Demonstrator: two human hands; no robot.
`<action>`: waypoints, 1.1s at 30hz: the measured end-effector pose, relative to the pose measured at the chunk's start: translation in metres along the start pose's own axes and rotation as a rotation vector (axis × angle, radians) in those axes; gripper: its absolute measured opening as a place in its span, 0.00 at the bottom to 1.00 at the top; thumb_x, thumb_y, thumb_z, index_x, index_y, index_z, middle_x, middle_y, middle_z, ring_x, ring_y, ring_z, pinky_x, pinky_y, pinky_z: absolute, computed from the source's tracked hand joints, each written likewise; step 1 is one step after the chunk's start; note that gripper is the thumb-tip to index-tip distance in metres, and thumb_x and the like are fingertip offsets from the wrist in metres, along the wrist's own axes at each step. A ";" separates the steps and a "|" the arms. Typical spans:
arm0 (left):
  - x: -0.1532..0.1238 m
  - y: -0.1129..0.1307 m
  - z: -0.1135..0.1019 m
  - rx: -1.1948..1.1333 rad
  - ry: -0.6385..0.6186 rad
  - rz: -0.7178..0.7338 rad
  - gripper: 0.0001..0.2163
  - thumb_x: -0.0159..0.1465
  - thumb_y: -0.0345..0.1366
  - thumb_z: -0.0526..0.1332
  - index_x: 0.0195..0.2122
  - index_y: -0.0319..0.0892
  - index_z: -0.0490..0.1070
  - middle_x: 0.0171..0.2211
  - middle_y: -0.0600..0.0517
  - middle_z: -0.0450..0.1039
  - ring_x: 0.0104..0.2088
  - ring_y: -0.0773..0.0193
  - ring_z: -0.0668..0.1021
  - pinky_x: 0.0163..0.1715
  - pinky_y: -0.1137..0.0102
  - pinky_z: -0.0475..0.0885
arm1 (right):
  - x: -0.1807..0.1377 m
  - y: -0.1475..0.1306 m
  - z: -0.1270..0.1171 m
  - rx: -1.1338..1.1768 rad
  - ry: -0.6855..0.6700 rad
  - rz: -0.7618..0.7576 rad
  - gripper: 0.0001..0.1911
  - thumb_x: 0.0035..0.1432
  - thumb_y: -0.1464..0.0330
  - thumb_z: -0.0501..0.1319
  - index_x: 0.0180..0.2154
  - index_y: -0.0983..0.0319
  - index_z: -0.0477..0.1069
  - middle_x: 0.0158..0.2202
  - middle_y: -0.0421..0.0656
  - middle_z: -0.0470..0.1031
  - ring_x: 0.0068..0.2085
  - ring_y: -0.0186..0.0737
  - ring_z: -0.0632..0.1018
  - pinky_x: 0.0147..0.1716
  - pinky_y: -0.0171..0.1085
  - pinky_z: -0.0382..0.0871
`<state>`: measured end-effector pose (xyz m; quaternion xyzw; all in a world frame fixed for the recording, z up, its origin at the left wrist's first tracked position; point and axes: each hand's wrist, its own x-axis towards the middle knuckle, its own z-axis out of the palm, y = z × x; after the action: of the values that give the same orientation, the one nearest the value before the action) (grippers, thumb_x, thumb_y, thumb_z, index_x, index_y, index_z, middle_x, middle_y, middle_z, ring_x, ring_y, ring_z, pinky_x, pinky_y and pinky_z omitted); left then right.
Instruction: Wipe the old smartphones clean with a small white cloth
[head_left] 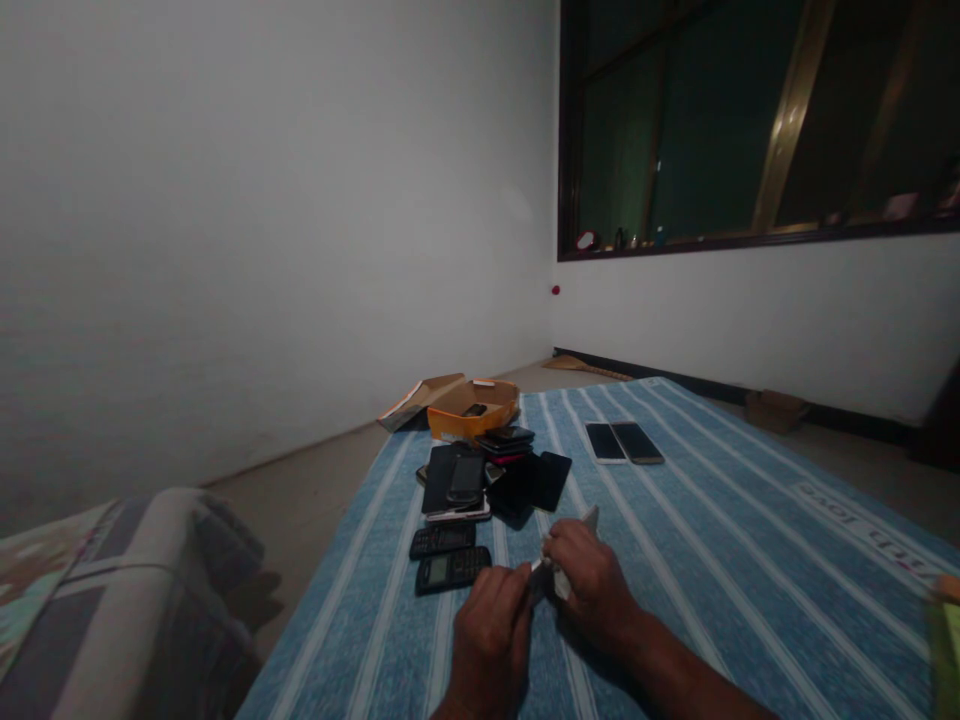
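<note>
My left hand (489, 625) grips the near end of a slim smartphone (538, 580), which is tilted on edge above the bed cover. My right hand (592, 580) is closed around a crumpled white wipe (559, 582), pressing it against the phone. The phone's far corner sticks out past my right fingers; most of its face is hidden. Just left of my hands lie two black keypad phones, a nearer one (452, 570) and a farther one (442, 540). Beyond them a grey slider-like phone (466, 478) rests on a pile of dark phones and tablets.
An open orange cardboard box (450, 425) stands behind the pile, with a small phone (475, 410) inside. Two large smartphones, one white-edged (604, 443) and one gold-edged (637, 443), lie side by side farther right. All rest on a blue striped cover (720, 530).
</note>
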<state>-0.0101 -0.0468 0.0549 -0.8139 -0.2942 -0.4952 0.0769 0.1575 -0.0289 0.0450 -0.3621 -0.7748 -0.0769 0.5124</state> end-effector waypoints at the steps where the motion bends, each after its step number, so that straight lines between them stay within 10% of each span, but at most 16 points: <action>1: 0.000 0.000 0.000 -0.001 0.004 0.000 0.09 0.70 0.28 0.52 0.44 0.41 0.71 0.27 0.51 0.74 0.26 0.63 0.76 0.25 0.71 0.73 | 0.000 -0.006 0.002 0.058 0.006 0.013 0.09 0.62 0.74 0.54 0.31 0.60 0.70 0.31 0.44 0.73 0.34 0.42 0.74 0.35 0.38 0.68; 13: -0.004 -0.002 0.001 -0.006 -0.037 -0.020 0.08 0.70 0.28 0.52 0.42 0.41 0.71 0.28 0.51 0.74 0.28 0.62 0.77 0.27 0.70 0.74 | 0.031 -0.034 -0.014 0.902 0.219 0.891 0.04 0.42 0.67 0.66 0.26 0.60 0.76 0.30 0.44 0.80 0.31 0.43 0.79 0.30 0.38 0.73; 18: -0.003 -0.001 0.002 -0.002 -0.060 -0.020 0.08 0.70 0.27 0.52 0.38 0.42 0.70 0.28 0.51 0.73 0.28 0.62 0.76 0.28 0.70 0.73 | 0.030 -0.037 -0.014 0.845 0.212 0.757 0.03 0.46 0.69 0.65 0.27 0.60 0.76 0.33 0.44 0.80 0.34 0.43 0.79 0.34 0.38 0.73; 27: -0.003 0.001 0.003 0.035 -0.005 0.005 0.08 0.69 0.25 0.51 0.38 0.42 0.68 0.26 0.52 0.72 0.26 0.63 0.75 0.26 0.71 0.71 | 0.001 -0.022 0.006 0.094 -0.027 0.124 0.10 0.57 0.78 0.55 0.35 0.60 0.72 0.35 0.46 0.75 0.37 0.43 0.74 0.37 0.39 0.68; 33: -0.002 -0.001 0.001 0.044 0.005 -0.005 0.08 0.69 0.26 0.50 0.39 0.42 0.68 0.27 0.52 0.72 0.26 0.63 0.75 0.26 0.71 0.72 | 0.005 -0.029 -0.003 -0.018 -0.163 0.066 0.13 0.52 0.77 0.55 0.40 0.62 0.70 0.39 0.50 0.73 0.41 0.49 0.72 0.41 0.45 0.69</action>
<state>-0.0102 -0.0465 0.0523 -0.8101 -0.3068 -0.4907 0.0942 0.1394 -0.0490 0.0580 -0.3972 -0.8009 -0.0374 0.4465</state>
